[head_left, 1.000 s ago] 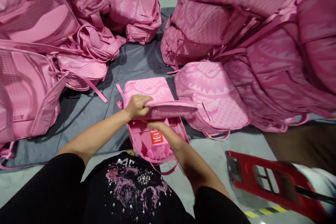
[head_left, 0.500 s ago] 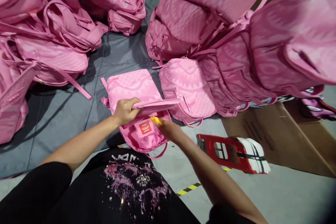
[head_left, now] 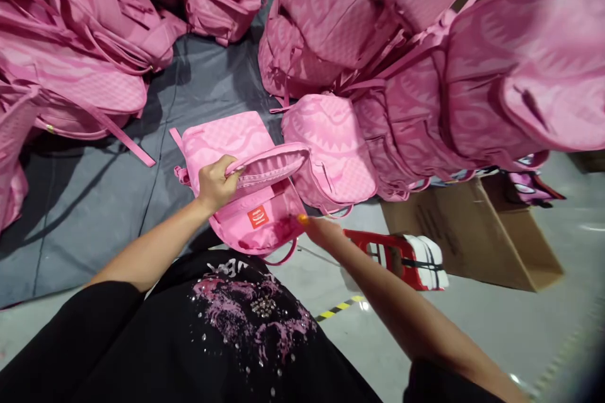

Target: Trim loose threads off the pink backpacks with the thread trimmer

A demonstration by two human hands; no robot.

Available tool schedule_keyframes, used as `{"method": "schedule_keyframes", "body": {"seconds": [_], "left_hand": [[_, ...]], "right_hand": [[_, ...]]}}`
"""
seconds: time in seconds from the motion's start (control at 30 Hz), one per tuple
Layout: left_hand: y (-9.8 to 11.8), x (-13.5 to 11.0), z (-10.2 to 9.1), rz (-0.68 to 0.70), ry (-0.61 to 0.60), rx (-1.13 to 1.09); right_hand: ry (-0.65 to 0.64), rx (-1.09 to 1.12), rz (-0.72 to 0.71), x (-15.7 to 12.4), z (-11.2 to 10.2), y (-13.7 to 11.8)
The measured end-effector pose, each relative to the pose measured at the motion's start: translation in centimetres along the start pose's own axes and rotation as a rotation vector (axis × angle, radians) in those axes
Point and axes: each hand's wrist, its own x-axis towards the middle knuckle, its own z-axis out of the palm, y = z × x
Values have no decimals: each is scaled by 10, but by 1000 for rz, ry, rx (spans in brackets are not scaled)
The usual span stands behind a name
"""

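In front of me an unzipped pink backpack lies on the grey cloth, its mouth toward me and a red label showing inside. My left hand grips the rim of its opened flap and holds it raised. At the right edge of the opening is my right hand, closed on a small yellow thing whose kind I cannot make out. Motion blurs those fingers. Just right of the open bag, a second pink backpack lies zipped on the cloth.
Pink backpacks are heaped at the left and stacked in a row at the right. Dark grey cloth covers the work surface. A red and white strapped object and an open cardboard box are on the floor at right.
The flap in my left hand has tilted so its inner side faces me. My right hand with the yellow thing has moved right, from the bag's inside to its edge. The view has shifted slightly.
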Motion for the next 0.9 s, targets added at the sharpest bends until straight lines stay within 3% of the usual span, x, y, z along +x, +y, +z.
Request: {"method": "schedule_keyframes", "body": {"seconds": [0.1, 0.17, 0.3, 0.43, 0.63, 0.8, 0.9], "left_hand": [[-2, 3, 6, -15, 15, -25], [-1, 6, 11, 4, -5, -59], [3, 10, 23, 47, -61, -141], [4, 14, 29, 58, -79, -151], [0, 23, 28, 95, -34, -83], [1, 24, 28, 150, -52, -74], [2, 22, 26, 179, -60, -94]], "right_hand": [[-357, 183, 51, -33, 23, 25], [-478, 449, 126, -35, 38, 30], [-395, 1098, 251, 4, 60, 13], [-396, 1387, 167, 38, 83, -24], [-582, 1642, 80, 25, 121, -27], [-380, 1899, 63, 23, 123, -28], [-333, 1891, 132, 18, 118, -32]]}}
